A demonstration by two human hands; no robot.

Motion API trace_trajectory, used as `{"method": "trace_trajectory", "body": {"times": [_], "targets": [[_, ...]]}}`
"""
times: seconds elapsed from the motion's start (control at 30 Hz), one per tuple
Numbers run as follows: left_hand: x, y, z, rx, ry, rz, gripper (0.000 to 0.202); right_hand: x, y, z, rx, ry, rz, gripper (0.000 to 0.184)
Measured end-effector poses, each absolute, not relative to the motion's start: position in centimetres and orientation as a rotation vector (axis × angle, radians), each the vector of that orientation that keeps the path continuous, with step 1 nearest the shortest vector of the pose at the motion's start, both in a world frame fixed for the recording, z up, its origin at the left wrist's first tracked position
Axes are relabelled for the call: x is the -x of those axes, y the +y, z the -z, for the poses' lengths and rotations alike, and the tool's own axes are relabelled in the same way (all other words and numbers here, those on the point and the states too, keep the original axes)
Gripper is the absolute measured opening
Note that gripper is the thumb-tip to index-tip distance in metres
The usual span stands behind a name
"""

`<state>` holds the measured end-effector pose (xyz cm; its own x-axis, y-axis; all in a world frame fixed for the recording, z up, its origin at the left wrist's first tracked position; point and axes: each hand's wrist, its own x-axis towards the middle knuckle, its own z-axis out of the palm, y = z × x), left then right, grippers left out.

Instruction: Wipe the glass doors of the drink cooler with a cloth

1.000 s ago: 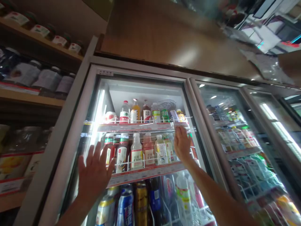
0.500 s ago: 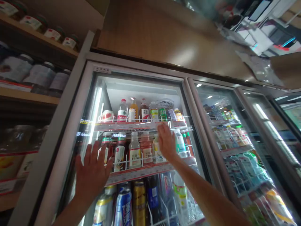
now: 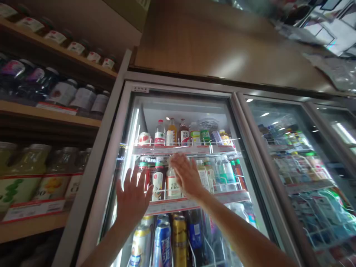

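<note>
My left hand (image 3: 132, 198) is raised with its fingers spread, in front of the left part of a glass-fronted drinks fridge (image 3: 235, 83). It holds nothing. To its right is my right hand (image 3: 189, 177), also free of any object, its fingers stretched out and slightly blurred. It covers part of the middle shelf, beside a pale-labelled bottle (image 3: 172, 183). Just right of my left hand's fingertips stands a dark bottle with a white label (image 3: 158, 181). Whether either hand touches the glass, I cannot tell.
Tall cans, among them a blue can (image 3: 162, 241) and a gold can (image 3: 180, 239), line the lower shelf. Several bottles, including a red-capped bottle (image 3: 160, 132), stand on top. Wooden shelves (image 3: 50, 115) with jars are at left; another glass door (image 3: 286, 148) is at right.
The view has swung left, so the fridge appears farther right and more side shelving shows. My right hand has moved left across the middle shelf, closer to my left hand.
</note>
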<state>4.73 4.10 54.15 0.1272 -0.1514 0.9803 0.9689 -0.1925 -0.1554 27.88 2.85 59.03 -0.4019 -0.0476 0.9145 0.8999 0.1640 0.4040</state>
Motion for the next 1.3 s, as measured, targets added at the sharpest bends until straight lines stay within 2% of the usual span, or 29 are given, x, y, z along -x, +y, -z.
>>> {"method": "trace_trajectory", "body": {"times": [0.07, 0.23, 0.3, 0.43, 0.53, 0.7, 0.77, 0.83, 1.0, 1.2, 1.3], "targets": [[-3.8, 3.9, -54.7, 1.333, -0.889, 1.262, 0.049, -27.1, 3.0, -59.4, 0.79, -1.652, 1.428, 0.05], [0.5, 2.8, -56.3, 1.284, -0.939, 1.222, 0.047, -27.3, 3.3, -63.6, 1.056, -1.179, 1.085, 0.048], [2.3, 2.2, -56.6, 1.257, -0.961, 1.221, 0.048, -24.0, 3.0, -62.7, 1.018, -1.335, 1.126, 0.049], [4.7, 1.1, -56.9, 1.229, -0.992, 1.232, 0.048, -14.9, 1.9, -57.0, 0.651, -1.881, 1.331, 0.045], [4.8, 0.4, -57.7, 1.226, -0.996, 1.242, 0.048, -12.6, 1.9, -57.1, 0.555, -1.988, 1.372, 0.044], [2.7, -0.3, -60.1, 1.259, -0.921, 1.275, 0.051, -20.3, 2.8, -66.4, 0.896, -1.533, 1.158, 0.046], [1.4, -0.2, -61.1, 1.288, -0.888, 1.287, 0.052, -23.6, 2.8, -68.6, 0.986, -1.321, 1.066, 0.047], [-0.1, 0.3, -62.0, 1.308, -0.875, 1.296, 0.053, -25.0, 2.9, -68.7, 1.022, -1.224, 1.042, 0.047], [-3.8, 2.4, -64.1, 1.338, -0.892, 1.311, 0.058, -26.9, 3.2, -66.1, 0.864, -1.524, 1.388, 0.044], [-5.3, 3.8, -64.9, 1.325, -0.946, 1.338, 0.061, -41.9, 0.9, -67.7, 1.113, -0.979, 1.173, 0.049], [-5.3, 3.8, -64.7, 1.298, -0.938, 1.347, 0.058, -43.2, 1.1, -68.1, 1.074, -0.948, 1.21, 0.052]]}}
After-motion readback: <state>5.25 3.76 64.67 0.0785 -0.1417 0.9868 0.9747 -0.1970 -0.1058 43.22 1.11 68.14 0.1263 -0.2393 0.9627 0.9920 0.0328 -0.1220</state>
